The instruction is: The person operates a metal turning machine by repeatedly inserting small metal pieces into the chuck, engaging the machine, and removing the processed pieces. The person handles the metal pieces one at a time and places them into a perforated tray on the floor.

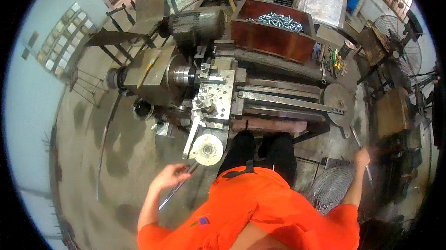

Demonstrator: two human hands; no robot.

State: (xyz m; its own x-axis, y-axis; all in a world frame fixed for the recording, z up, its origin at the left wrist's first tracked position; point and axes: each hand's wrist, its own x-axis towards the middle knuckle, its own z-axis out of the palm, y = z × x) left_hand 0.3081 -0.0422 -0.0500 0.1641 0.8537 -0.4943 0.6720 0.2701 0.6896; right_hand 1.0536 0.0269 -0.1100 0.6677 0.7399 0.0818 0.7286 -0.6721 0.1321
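At the lower left, my left hand (168, 175) has its fingers loosely bent and apart, the tips at a metal rod lever (174, 190). Whether they touch it I cannot tell. The lever runs up to a pale round disc (207, 149) on the front of a lathe-like machine. My right hand (362, 157) is wrapped round a long steel lever (356, 137) on the right, which comes off a dark round plate (338, 103). Between them lie the tool slide (216, 94), a flat linking bar (283, 101) and the chuck (182, 74).
A dark red wooden box (272, 43) of shiny metal parts (281, 21) stands behind the slide. Hand tools (335, 59) lie to its right. The motor (197, 25) sits behind the headstock (147, 71). A fan guard (330, 187) is near my right forearm; another fan (397, 45) stands far right.
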